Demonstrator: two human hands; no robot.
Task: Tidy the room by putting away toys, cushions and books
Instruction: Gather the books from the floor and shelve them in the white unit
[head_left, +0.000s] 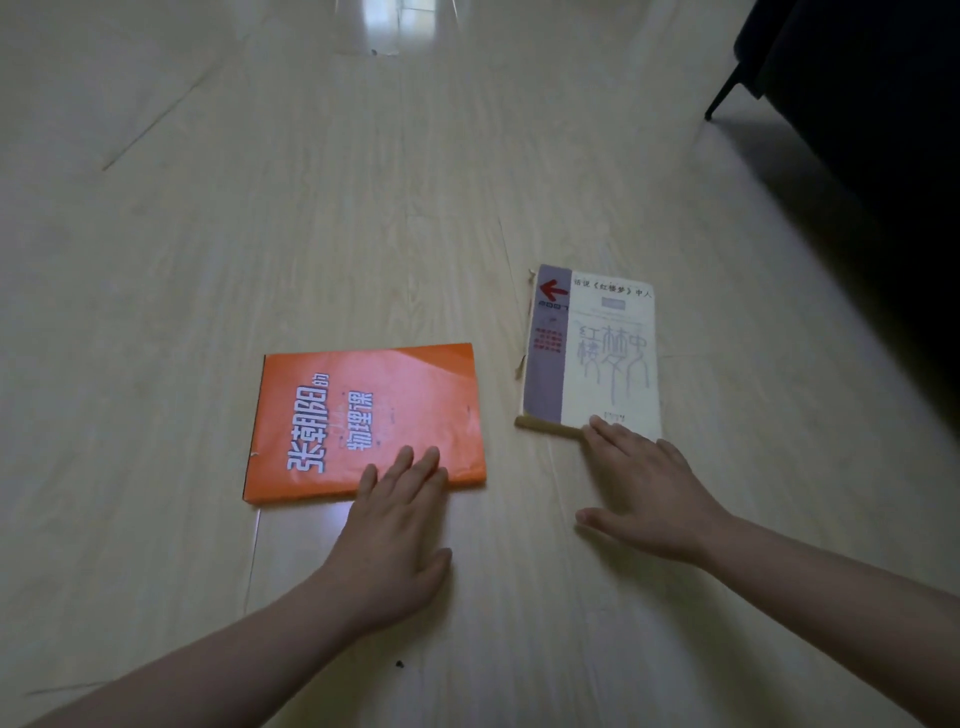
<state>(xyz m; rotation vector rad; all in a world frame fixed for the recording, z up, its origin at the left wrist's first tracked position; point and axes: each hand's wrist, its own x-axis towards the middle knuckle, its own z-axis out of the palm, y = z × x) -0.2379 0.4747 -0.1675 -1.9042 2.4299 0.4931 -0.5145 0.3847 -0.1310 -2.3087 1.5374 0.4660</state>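
Two books lie flat on the pale wood floor. An orange book (363, 415) with white lettering is left of centre. My left hand (397, 535) reaches onto its near right corner, straight fingers resting on the cover. A cream and purple book (597, 358) with a worn spine lies to the right. My right hand (649, 493) has straight fingertips touching its near edge, thumb spread out on the floor.
A dark piece of furniture (857, 104) with a thin black leg (724, 96) fills the upper right corner. Pale floorboards (260, 208) stretch away beyond the books. A small dark speck (399, 664) lies on the floor near my left forearm.
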